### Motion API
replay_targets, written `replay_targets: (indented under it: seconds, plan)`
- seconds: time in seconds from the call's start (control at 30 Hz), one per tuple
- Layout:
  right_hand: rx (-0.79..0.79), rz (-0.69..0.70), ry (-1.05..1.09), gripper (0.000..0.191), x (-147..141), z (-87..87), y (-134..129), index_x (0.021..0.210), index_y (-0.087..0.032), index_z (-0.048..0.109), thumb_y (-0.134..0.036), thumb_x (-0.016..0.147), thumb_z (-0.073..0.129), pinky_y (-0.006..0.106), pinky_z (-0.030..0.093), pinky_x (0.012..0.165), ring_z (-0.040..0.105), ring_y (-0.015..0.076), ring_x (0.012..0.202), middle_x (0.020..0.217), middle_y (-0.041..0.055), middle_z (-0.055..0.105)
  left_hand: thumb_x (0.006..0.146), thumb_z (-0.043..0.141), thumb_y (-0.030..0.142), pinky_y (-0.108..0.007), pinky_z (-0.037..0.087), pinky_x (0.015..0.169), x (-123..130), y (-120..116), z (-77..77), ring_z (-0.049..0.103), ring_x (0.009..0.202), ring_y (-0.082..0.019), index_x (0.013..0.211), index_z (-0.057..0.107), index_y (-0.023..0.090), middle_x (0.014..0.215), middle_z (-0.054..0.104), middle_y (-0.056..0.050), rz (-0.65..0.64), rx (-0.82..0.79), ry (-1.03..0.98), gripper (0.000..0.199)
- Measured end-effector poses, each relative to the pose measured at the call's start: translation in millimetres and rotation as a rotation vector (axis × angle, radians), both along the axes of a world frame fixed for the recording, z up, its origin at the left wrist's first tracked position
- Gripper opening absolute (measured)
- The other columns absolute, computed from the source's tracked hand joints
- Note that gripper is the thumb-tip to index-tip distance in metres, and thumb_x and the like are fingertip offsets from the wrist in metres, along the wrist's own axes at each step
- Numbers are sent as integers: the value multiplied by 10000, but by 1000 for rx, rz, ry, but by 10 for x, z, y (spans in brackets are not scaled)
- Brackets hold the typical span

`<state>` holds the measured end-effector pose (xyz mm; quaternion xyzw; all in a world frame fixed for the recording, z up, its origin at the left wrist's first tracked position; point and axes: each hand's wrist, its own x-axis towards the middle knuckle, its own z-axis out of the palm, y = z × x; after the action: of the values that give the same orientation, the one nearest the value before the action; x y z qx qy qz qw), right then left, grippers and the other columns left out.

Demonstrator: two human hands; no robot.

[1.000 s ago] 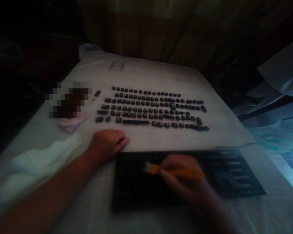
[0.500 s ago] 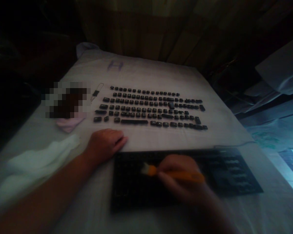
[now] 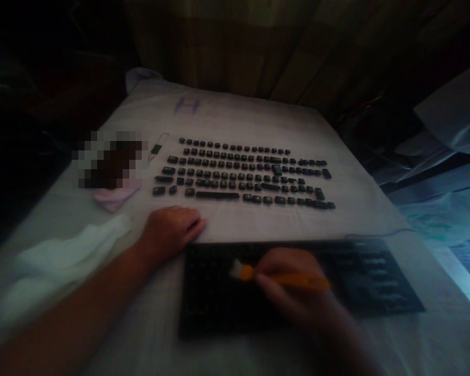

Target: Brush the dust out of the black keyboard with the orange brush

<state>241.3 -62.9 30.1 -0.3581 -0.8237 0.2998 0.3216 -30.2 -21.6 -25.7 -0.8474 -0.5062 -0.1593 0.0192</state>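
A black keyboard base point(image 3: 219, 308) without its keycaps lies at the front on a pale cloth. Over it my right hand point(image 3: 290, 277) is closed around the orange handle of a brush point(image 3: 303, 280), whose whitish bristles point left at the base's upper left part. My left hand point(image 3: 176, 227) rests on the cloth by the base's upper left corner, its fingers curled together; whether anything is inside is hidden. Beyond the hands, loose black keycaps point(image 3: 217, 195) lie in several rows.
On the left lie a white cloth point(image 3: 66, 248), a pink cloth point(image 3: 116, 197) and a blurred-out dark object point(image 3: 115, 162). A small dark item with a wire loop point(image 3: 156, 149) sits left of the keycaps. A thin cable point(image 3: 379, 234) runs right from the base.
The brush tip has shifted very slightly on the base, with my right hand still around the handle. The whole view has moved a little; my left hand stays in place.
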Motion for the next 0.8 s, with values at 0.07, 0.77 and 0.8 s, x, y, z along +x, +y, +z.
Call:
replay_targets:
  seconds: [0.07, 0.77, 0.8]
  plan:
    - [-9, 1, -3, 187, -11, 2, -8, 701, -195, 648, -156, 868, 576, 217, 487, 505, 626, 116, 488, 603, 2, 701, 969, 497, 364, -300, 333, 580, 7, 0, 7, 546, 586, -164, 680, 607, 192, 621, 634, -13, -3, 7, -8, 354]
    - [-6, -22, -5, 182, 15, -14, 19, 706, -198, 653, -158, 865, 576, 221, 493, 494, 628, 122, 482, 602, 3, 701, 959, 506, 359, -300, 331, 580, 4, -8, 6, 536, 589, -168, 666, 603, 197, 612, 625, -15, 6, -4, -32, 349]
    - [-8, -19, -8, 181, 7, -18, 14, 706, -199, 654, -159, 865, 577, 219, 495, 499, 629, 122, 486, 604, 2, 703, 960, 505, 360, -302, 335, 582, 2, -6, 5, 539, 588, -168, 669, 604, 197, 613, 629, -15, 2, -2, -30, 348]
